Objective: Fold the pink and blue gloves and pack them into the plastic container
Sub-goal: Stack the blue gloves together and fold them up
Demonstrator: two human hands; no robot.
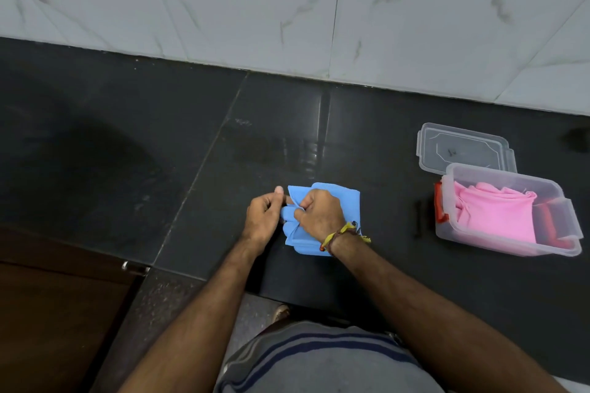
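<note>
Left of centre frame, the left hand [263, 217] is curled, its grip pinching the finger end of the blue gloves [322, 220], thumb raised above the fabric edge. Just right of it, the right hand [319, 214] presses down on the same bundle, its grip clenched on gathered fabric at the middle. A thread wristband [343, 233] sits on that wrist. The blue gloves lie flat on the dark tabletop [191, 153], centre frame, partly folded.

Handling judgement: the material appears thin, soft and light, with no stiffness to hold a crease, so a fold is likely to spring open once released. Best hold is across the stacked edges, pinned flat, and the bundle lifted whole.

At right of frame, the plastic container [510, 210] stands open, well apart from the hands, with the pink gloves [498, 217] already inside. Its clear lid [463, 147] lies on the tabletop, touching the container's far side.

Hidden or unclear: the right hand covers much of the blue bundle, so the number of layers cannot be counted. Red parts on the container's left wall look like a latch. A small dark item [419, 220] left of the container cannot be identified.
</note>
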